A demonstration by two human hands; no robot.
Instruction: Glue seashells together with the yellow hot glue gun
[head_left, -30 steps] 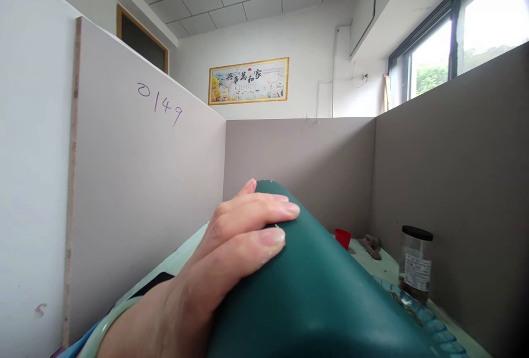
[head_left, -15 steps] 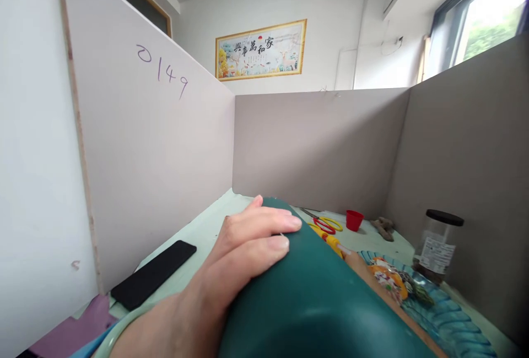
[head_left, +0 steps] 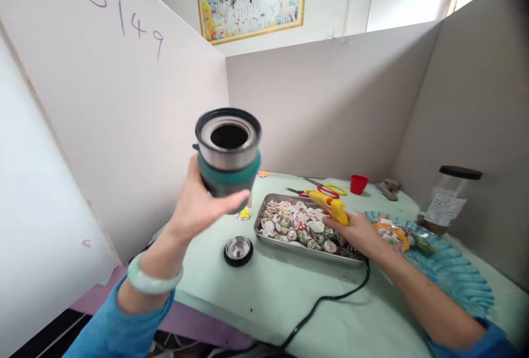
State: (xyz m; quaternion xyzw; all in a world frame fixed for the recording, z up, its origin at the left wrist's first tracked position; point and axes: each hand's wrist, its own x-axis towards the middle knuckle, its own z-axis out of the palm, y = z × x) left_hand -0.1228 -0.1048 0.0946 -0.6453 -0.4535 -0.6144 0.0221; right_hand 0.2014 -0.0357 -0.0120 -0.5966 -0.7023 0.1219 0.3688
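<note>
Partitions [head_left: 306, 110] border the pale green tabletop [head_left: 273, 286] below a teal flask [head_left: 231, 175].

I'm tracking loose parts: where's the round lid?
In the head view, the lid lies on the table just left of the shell tray, lower in frame than the bottle in the left hand.
</note>
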